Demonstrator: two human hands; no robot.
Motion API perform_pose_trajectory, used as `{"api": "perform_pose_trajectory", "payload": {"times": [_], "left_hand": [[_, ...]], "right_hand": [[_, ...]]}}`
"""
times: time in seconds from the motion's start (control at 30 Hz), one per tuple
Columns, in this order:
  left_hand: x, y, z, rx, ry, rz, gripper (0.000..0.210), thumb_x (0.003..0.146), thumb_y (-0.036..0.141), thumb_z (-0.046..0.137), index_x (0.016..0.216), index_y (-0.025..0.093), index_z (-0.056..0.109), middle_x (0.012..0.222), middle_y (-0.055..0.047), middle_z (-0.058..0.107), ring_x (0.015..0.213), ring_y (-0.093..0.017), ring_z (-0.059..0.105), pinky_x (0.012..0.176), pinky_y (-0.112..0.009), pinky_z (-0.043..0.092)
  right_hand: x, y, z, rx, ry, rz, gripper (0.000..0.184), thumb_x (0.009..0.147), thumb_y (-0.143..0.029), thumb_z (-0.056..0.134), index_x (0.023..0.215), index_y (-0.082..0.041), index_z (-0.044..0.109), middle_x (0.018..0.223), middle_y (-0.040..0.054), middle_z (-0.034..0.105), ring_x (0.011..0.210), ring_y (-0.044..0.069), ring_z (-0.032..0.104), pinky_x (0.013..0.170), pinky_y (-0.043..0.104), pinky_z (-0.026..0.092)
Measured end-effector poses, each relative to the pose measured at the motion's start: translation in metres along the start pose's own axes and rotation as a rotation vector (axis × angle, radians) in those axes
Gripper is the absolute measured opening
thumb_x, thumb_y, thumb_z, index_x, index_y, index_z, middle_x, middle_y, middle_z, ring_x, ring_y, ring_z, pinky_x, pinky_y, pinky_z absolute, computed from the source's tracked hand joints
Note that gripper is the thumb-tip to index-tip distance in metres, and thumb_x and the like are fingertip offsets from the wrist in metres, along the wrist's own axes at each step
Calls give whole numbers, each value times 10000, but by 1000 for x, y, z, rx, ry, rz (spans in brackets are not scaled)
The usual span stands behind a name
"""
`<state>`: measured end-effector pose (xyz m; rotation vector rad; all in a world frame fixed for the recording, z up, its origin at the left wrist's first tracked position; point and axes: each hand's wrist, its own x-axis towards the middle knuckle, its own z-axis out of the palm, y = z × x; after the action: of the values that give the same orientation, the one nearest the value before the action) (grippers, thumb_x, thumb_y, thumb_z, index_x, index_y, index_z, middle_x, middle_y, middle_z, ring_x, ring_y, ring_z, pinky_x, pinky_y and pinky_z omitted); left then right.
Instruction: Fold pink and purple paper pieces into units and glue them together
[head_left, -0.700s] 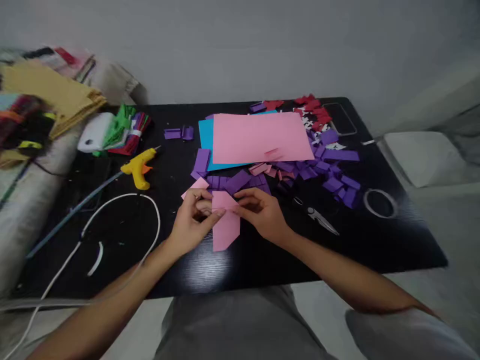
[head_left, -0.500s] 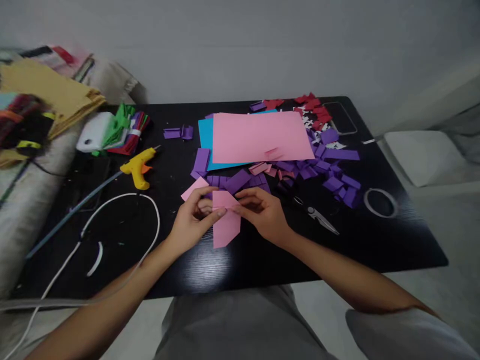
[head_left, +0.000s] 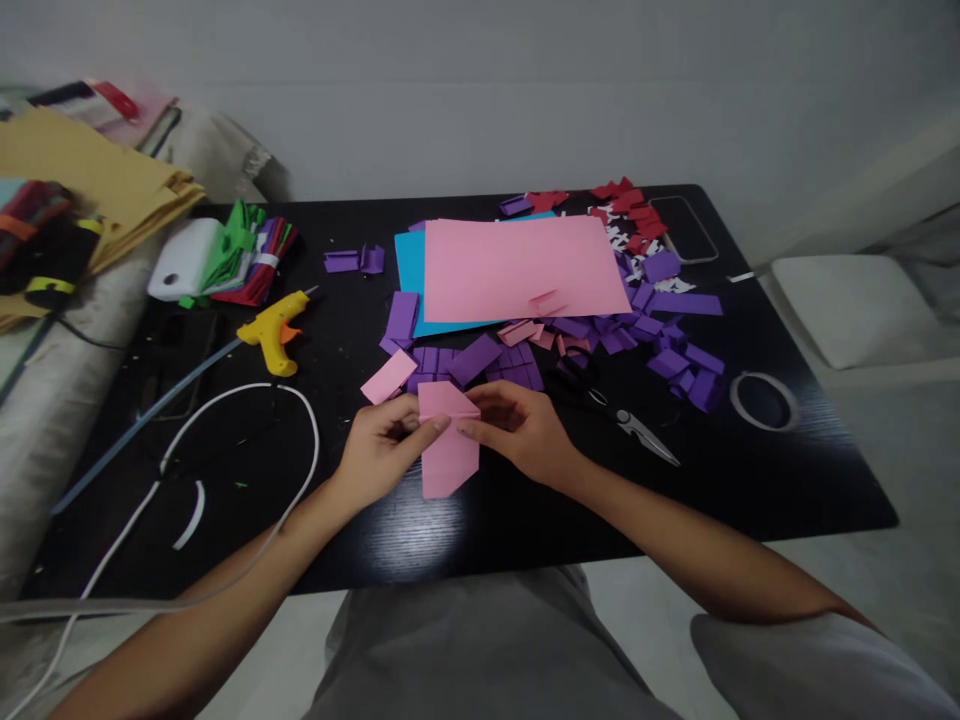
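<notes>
A small piece of pink paper (head_left: 450, 462) with slanted right corners is held up between my two hands, creased across its upper part. My left hand (head_left: 384, 445) pinches its left edge, thumb lying on the front face. On the opposite edge, my right hand (head_left: 525, 432) grips it near the crease with thumb and fingers. Some fingertips are hidden behind the paper. Just beyond lie purple paper pieces (head_left: 474, 360) and a small pink strip (head_left: 389, 377).
Large pink sheets (head_left: 517, 265) rest over a blue sheet (head_left: 410, 280). Scissors (head_left: 637, 432) and a tape roll (head_left: 763, 401) lie to the right, near purple scraps (head_left: 686, 375). A yellow glue gun (head_left: 274, 330) with a looping white cable (head_left: 315, 430) occupies the left.
The pink paper is still held in both hands. My left fingers have drawn slightly down and back behind it, and my right thumb has shifted a little on its face.
</notes>
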<state>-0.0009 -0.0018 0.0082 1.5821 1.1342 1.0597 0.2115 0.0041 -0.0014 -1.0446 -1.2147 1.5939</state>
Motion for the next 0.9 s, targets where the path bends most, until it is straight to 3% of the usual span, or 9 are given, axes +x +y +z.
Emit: {"api": "perform_pose_trajectory", "payload": {"times": [0.17, 0.33, 0.53, 0.9], "left_hand": [[2, 2, -1, 36, 14, 2, 205, 911, 295, 752, 756, 163, 733, 572, 47, 572, 486, -69, 471, 463, -168, 379], [3, 2, -3, 79, 15, -7, 259, 907, 308, 756, 700, 160, 706, 554, 50, 540, 490, -69, 444, 467, -175, 361], [3, 3, -1, 50, 3, 42, 152, 902, 262, 769, 780, 177, 740, 585, 47, 607, 510, -76, 512, 478, -166, 404], [1, 2, 1, 18, -18, 23, 143, 905, 263, 752, 804, 165, 730, 582, 47, 569, 490, -70, 474, 467, -168, 384]], "right_hand": [[4, 0, -3, 3, -38, 54, 296, 708, -396, 962, 877, -213, 802, 866, 9, 821, 771, 162, 761, 788, 302, 635], [4, -2, -5, -42, -26, 24, 296, 728, -435, 945, 875, -214, 815, 852, 11, 819, 765, 167, 751, 787, 306, 621], [3, -5, -4, -68, -44, -8, 278, 790, -463, 896, 882, -215, 811, 847, 16, 807, 749, 160, 730, 727, 284, 595], [-2, -7, -1, -155, -22, -75, 261, 872, -472, 824, 902, -212, 820, 844, 16, 799, 743, 159, 711, 695, 275, 572]]}}
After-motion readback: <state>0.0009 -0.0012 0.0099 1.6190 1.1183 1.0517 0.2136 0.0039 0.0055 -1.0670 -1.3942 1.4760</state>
